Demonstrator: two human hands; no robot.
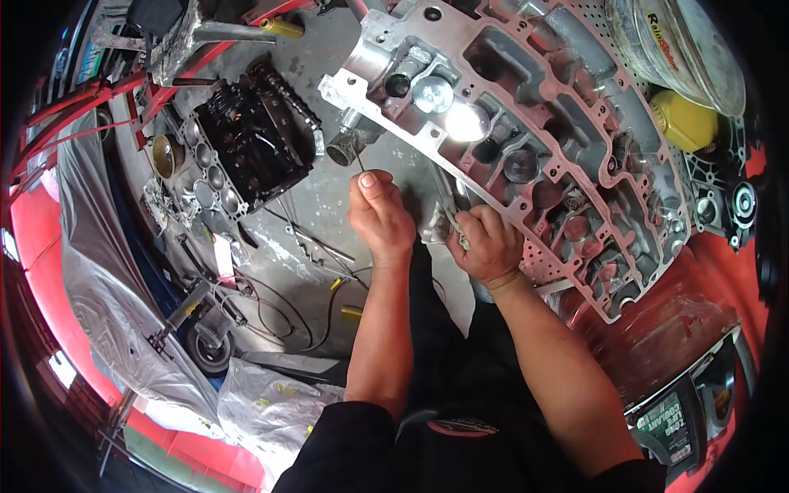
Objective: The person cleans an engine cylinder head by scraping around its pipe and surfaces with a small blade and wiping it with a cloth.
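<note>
My left hand (380, 215) is closed with the thumb on top, pinching a thin dark rod (360, 163). The rod's tip meets or passes in front of a dark metal cylinder (342, 151) below the corner of a large engine part. That part, a grey metal engine casting (485, 182) with round bores and bolt holes, stretches across the upper right. My right hand (491, 245) is closed beside its lower edge, on something greyish I cannot make out. A slim metal bar (445, 193) runs down toward these fingers, and a crumpled pale piece (434, 224) lies beside them.
An engine block (255, 148) sits on the floor at left, near a red metal frame (123, 86). Cables (283, 308) and rods lie below it. Plastic sheeting (94, 246) hangs at far left. At right are a yellow container (686, 122) and a coolant jug (667, 427).
</note>
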